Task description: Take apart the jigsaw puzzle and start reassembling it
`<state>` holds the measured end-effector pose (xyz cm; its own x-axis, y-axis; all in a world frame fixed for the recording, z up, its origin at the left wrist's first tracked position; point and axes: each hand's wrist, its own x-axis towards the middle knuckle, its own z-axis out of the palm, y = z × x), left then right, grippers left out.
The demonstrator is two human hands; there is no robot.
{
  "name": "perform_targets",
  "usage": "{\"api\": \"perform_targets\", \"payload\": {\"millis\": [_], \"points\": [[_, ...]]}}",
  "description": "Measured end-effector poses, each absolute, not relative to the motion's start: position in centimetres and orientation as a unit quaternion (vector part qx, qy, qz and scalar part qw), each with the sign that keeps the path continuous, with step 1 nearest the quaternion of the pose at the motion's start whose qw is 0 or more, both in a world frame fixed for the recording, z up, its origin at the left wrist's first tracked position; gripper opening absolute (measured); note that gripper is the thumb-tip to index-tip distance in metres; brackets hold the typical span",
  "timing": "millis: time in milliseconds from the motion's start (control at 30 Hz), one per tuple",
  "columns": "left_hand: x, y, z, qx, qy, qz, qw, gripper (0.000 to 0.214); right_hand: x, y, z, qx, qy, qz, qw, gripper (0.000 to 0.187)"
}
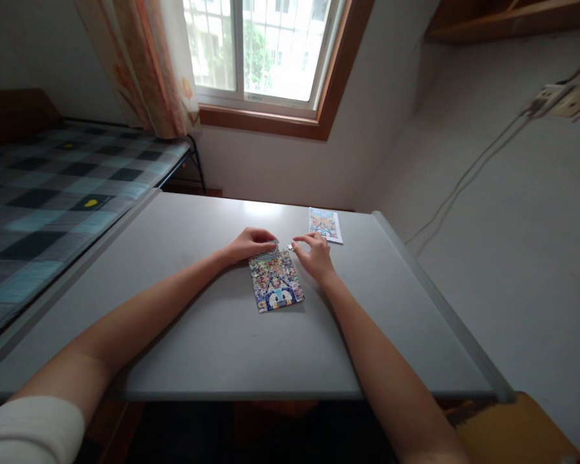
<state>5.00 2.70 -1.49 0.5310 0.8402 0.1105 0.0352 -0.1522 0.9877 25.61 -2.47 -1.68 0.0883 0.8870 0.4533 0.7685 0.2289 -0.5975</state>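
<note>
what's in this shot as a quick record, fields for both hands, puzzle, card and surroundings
left hand: at the puzzle's far left corner; grip unclear
right hand: pinching a small piece near the far right corner
puzzle: colourful, flat on grey table, between the forearms
card: similar picture, just beyond right hand
surroundings: window ahead, checked mattress left

A smooth, pale grey rectangular bench (212, 354) carries a colourful, flat, mostly assembled jigsaw puzzle (275, 278) near its middle and, beyond it to the right, a white-edged printed picture sheet (325, 221).
</note>
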Motion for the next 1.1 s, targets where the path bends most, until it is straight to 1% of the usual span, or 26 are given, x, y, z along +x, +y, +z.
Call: {"api": "perform_targets", "payload": {"millis": [133, 300, 567, 667, 733, 833, 933, 1033, 1100], "points": [[4.8, 2.6, -1.1, 0.682, 0.314, 0.343, 0.564, 0.04, 24.5, -3.0, -1.1, -0.536, -0.71, 0.176, 0.421, 0.026], [5.1, 2.4, -1.1, 0.657, 0.325, 0.344, 0.587, 0.052, 24.0, -2.7, -1.6, -0.528, -0.657, 0.283, 0.458, 0.025], [5.9, 2.2, -1.6, 0.587, 0.328, 0.36, 0.647, 0.043, 24.0, -2.5, -1.7, -0.532, -0.52, 0.416, 0.523, 0.028], [6.1, 2.0, -1.5, 0.574, 0.331, 0.367, 0.653, 0.041, 23.9, -2.7, -1.5, -0.552, -0.526, 0.384, 0.52, 0.026], [6.1, 1.8, -1.4, 0.577, 0.336, 0.368, 0.647, 0.041, 23.9, -3.0, -1.1, -0.569, -0.567, 0.308, 0.51, 0.022], [6.2, 1.7, -1.4, 0.586, 0.337, 0.366, 0.639, 0.04, 23.9, -3.4, -0.5, -0.568, -0.648, 0.163, 0.48, 0.015], [6.3, 1.7, -1.5, 0.587, 0.335, 0.377, 0.633, 0.04, 23.8, -3.8, 0.1, -0.563, -0.697, 0.069, 0.439, 0.014], [6.4, 1.7, -1.5, 0.591, 0.345, 0.396, 0.613, 0.038, 23.8, -4.0, 0.4, -0.56, -0.712, 0.053, 0.42, 0.016], [6.4, 1.6, -1.5, 0.592, 0.35, 0.402, 0.605, 0.037, 23.9, -3.8, 0.4, -0.554, -0.71, 0.067, 0.429, 0.017]]}}
